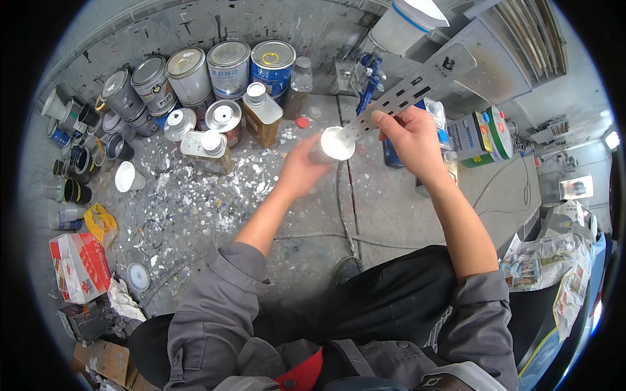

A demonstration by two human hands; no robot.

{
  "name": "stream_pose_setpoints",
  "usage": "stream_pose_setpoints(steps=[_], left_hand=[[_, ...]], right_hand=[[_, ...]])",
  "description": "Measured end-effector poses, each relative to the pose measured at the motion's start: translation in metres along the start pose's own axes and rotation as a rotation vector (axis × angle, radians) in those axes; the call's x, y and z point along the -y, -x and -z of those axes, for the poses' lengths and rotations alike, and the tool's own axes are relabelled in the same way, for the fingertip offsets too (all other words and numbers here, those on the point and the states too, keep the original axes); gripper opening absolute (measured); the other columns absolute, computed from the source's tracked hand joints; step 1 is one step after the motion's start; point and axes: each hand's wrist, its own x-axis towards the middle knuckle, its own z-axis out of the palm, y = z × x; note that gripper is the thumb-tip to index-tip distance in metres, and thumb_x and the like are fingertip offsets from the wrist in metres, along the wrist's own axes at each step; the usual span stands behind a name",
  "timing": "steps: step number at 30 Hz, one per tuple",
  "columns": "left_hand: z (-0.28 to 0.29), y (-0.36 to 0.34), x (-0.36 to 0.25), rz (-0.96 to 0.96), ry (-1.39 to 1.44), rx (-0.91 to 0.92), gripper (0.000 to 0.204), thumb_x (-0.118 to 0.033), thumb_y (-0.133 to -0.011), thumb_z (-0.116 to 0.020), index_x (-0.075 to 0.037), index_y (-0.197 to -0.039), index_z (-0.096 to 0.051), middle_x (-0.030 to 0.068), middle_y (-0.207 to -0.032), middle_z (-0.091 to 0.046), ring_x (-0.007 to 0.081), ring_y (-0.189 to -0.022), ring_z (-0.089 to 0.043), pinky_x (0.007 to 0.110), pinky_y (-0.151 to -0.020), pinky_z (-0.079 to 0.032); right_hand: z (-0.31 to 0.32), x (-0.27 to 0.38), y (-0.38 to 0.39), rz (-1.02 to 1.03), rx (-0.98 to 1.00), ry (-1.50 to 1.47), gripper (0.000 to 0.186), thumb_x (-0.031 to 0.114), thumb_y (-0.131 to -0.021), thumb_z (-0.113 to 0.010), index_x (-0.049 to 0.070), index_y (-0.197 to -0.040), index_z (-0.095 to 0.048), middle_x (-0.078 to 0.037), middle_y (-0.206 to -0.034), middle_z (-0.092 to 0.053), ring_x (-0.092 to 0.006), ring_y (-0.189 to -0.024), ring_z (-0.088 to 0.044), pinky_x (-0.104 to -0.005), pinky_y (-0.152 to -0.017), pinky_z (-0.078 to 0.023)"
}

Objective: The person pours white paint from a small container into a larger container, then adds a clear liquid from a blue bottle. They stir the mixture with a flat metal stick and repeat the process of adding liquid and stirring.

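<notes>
Two hands busy: left grip [301, 168] wraps small white cup [336, 143] steady; right grip [407, 133] pinches slotted stir stick [407, 90], tip dipped inside.

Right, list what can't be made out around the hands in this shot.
- Head view: the cup in the left hand shows only its white top; its body is hidden by that hand.
- The flat stick's lower end is lost in the white of the cup.
- The blue can behind the right hand is mostly covered by it.
- The small containers at the left rim are bent and too small to tell.
</notes>
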Motion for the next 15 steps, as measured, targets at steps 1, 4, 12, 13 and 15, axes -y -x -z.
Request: stream_pose_setpoints(steps=[1, 4, 12, 13, 15], left_hand=[[0.000, -0.001, 0.000, 0.006, 0.007, 0.002, 0.078, -0.005, -0.081, -0.088, -0.007, -0.154, -0.060, 0.0156, -0.146, -0.067, 0.0311, -0.136, -0.066, 0.041, -0.114, -0.053], [0.000, -0.001, 0.001, 0.010, 0.046, 0.007, 0.079, -0.005, -0.081, -0.088, -0.006, -0.154, -0.060, 0.0158, -0.146, -0.067, 0.0308, -0.135, -0.066, 0.040, -0.114, -0.053], [0.001, 0.001, -0.001, -0.005, -0.026, -0.023, 0.080, -0.001, -0.082, -0.086, -0.006, -0.157, -0.058, 0.0140, -0.147, -0.065, 0.0263, -0.128, -0.068, 0.038, -0.108, -0.055], [0.001, 0.001, -0.001, -0.017, -0.054, -0.027, 0.082, 0.002, -0.083, -0.085, -0.004, -0.158, -0.055, 0.0109, -0.146, -0.064, 0.0210, -0.119, -0.070, 0.035, -0.102, -0.058], [-0.001, 0.000, -0.001, -0.028, -0.075, -0.034, 0.083, 0.005, -0.083, -0.084, -0.002, -0.160, -0.053, 0.0078, -0.144, -0.064, 0.0158, -0.111, -0.073, 0.033, -0.096, -0.061]], right_hand=[[-0.001, -0.005, 0.000, 0.002, 0.002, -0.017, 0.023, 0.016, -0.100, -0.077, -0.004, -0.109, -0.081, -0.007, -0.085, -0.080, -0.0105, -0.073, -0.068, -0.0298, -0.068, -0.054], [-0.006, 0.003, 0.005, 0.008, 0.025, -0.065, 0.024, 0.017, -0.099, -0.078, -0.004, -0.109, -0.081, -0.007, -0.084, -0.079, -0.0106, -0.072, -0.068, -0.0302, -0.066, -0.054], [0.007, 0.017, 0.001, -0.012, -0.018, -0.072, 0.023, 0.018, -0.100, -0.078, -0.003, -0.109, -0.081, -0.006, -0.086, -0.079, -0.0105, -0.074, -0.069, -0.0289, -0.069, -0.053], [0.008, 0.015, -0.001, -0.008, -0.030, -0.060, 0.024, 0.018, -0.101, -0.078, -0.003, -0.110, -0.081, -0.006, -0.087, -0.079, -0.0104, -0.075, -0.069, -0.0288, -0.069, -0.054], [0.007, 0.020, 0.004, -0.024, -0.058, -0.011, 0.023, 0.015, -0.102, -0.076, -0.004, -0.114, -0.080, -0.006, -0.090, -0.079, -0.0102, -0.078, -0.069, -0.0287, -0.071, -0.055]])
